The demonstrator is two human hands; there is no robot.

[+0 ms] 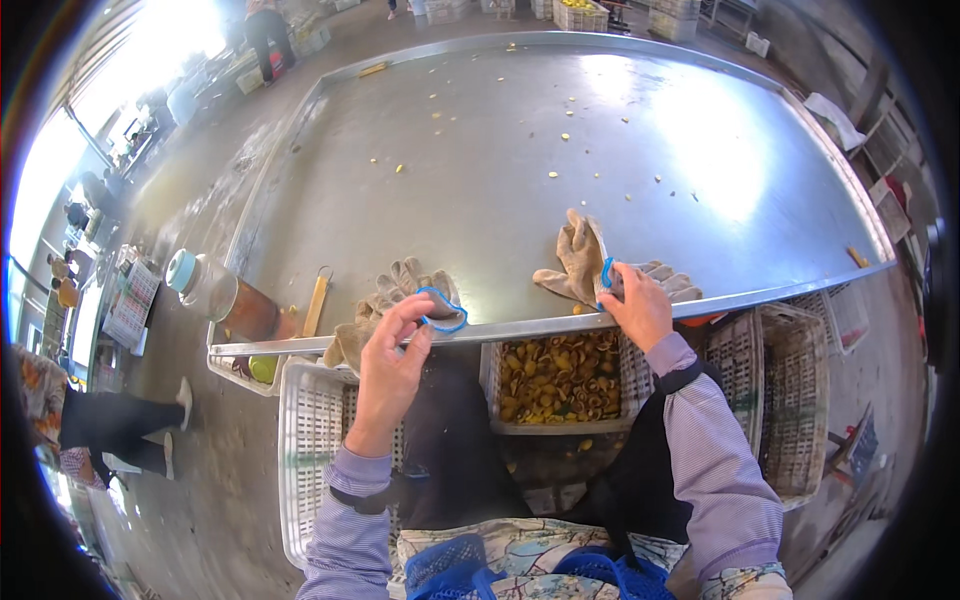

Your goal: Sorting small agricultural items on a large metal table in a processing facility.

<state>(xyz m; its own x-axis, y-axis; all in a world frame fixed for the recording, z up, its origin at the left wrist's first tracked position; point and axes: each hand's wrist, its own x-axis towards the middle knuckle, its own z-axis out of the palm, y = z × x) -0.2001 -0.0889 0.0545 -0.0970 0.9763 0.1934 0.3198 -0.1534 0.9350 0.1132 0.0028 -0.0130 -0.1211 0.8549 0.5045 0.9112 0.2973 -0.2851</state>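
My left hand [392, 365] is at the table's near edge, its fingers pinching the blue-trimmed cuff of a grey-tan work glove [410, 283]. Another tan glove [350, 338] lies beside it, draped over the metal rim. To the right, my right hand [642, 308] has thumb and fingers closed on the blue-edged cuff of a stained tan work glove [577, 262], whose fingers point away from me. Partly behind that hand, one more greyish glove [668, 280] lies on the metal tabletop [480, 200].
A lidded jar of brown liquid [240, 300] and a wooden-handled tool [317, 303] stand left. Below the rim, a crate of brown-yellow pieces [560, 380] sits between white crates [310, 440] [795, 400]. Small yellow bits dot the tabletop. A person [115, 430] stands left.
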